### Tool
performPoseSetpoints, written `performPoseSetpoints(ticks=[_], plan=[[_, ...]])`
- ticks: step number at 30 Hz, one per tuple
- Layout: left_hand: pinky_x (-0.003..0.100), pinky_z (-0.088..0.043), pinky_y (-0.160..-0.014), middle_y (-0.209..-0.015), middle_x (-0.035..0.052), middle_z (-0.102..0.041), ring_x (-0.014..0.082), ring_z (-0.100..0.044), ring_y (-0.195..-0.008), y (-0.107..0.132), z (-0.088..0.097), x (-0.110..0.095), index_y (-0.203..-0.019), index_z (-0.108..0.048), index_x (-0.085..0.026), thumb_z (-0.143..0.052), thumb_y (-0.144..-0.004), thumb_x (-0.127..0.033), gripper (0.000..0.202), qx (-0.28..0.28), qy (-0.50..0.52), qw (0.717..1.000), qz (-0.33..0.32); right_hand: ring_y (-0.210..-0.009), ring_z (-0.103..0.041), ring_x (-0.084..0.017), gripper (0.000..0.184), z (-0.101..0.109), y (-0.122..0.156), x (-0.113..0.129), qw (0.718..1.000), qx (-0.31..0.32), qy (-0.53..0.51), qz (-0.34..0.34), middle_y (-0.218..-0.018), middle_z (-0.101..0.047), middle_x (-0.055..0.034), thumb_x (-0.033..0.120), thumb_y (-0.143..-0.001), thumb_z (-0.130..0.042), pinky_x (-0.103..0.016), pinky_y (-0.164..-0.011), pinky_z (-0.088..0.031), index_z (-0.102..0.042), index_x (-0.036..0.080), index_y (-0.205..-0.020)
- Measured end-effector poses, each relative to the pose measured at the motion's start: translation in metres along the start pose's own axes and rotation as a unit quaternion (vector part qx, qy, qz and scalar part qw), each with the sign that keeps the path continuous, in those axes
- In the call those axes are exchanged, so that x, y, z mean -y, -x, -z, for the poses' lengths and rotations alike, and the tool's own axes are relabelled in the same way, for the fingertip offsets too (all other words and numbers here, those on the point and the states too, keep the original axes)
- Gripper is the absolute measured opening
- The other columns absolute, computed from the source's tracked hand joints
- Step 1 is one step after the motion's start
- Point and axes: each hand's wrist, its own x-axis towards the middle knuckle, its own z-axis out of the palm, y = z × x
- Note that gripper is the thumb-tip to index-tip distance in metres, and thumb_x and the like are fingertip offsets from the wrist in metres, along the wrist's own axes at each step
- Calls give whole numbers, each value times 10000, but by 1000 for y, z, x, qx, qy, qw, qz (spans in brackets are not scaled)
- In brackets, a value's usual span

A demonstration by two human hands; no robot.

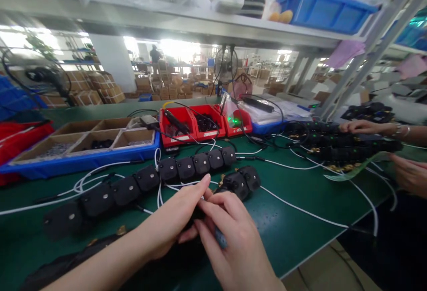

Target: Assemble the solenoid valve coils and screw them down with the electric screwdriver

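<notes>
My left hand (173,220) and my right hand (230,237) meet over the green table (300,233), both closed on one small black module (199,213) that shows only between the fingers. Something thin and bluish (220,237) lies under my right fingers; I cannot name it. Just beyond my fingertips sit two more black modules (242,180) on a white cable. A long row of black modules (147,184) runs from the near left toward the table's middle.
Red bins (200,124) with parts and a green light stand behind. A blue tray of cardboard compartments (83,146) is at the left. White cables (300,211) cross the table. Another person's hands (393,148) work on modules at the right. A shelf hangs overhead.
</notes>
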Motion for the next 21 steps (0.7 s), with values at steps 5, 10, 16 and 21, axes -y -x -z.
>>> performPoseSetpoints(ticks=[5,10,16,21], plan=[[172,-109,-319,-560,-60,-500,29,-272,-352,-2,8,5,-749,-555,-174,-576,-684,-800,629,26,-1,1000,0,-828,-642,-171,189,-3,-1,-2,1000,-10,-13,2,-919,-636,-48,80,-841,-611,-267,-695,-557,-661,198,-979],[224,-70,-367,-506,-30,-522,49,-269,-323,-5,20,0,-654,-544,-179,-485,-730,-801,630,62,-47,997,-3,-743,-635,-118,175,0,0,-2,993,-87,-78,4,-864,-667,-22,75,-856,-609,-203,-647,-544,-638,196,-979],[234,-245,-478,-539,-59,-449,95,-366,-493,-4,62,-9,-681,-674,-179,-676,-653,-698,520,9,-327,943,-66,-802,-679,-133,146,7,20,-15,988,-44,-142,-47,-870,-678,-34,50,-849,-608,-198,-679,-573,-642,193,-852],[236,-281,-495,-624,-67,-497,136,-481,-567,-8,89,-1,-1038,-749,-242,-783,-634,-559,514,64,-488,869,-48,-824,-683,-106,209,-11,40,-9,996,-35,-79,-5,-913,-683,-34,22,-836,-618,-168,-739,-574,-668,188,-952]])
